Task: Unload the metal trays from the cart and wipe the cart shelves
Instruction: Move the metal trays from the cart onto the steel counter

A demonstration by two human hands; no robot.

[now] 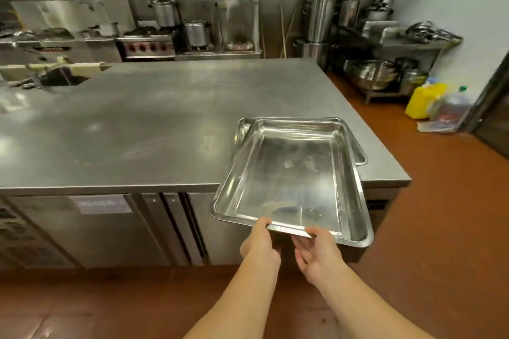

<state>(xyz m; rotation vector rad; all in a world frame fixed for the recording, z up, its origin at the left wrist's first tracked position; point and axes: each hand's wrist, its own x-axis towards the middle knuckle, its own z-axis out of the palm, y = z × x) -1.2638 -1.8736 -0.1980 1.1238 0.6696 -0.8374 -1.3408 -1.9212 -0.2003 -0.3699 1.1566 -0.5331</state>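
Left hand [261,243] and right hand [317,254] — each grip closed on the near rim of the upper tray [292,173].

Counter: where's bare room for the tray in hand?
Bare: most of the counter, left of the resting tray, near edge to far edge. Crowded: clutter at the far left; the near-right corner, where the held tray overlaps the resting one.

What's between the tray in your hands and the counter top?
A second tray lies flat on the counter, under the far end of the held tray. The head view shows it.
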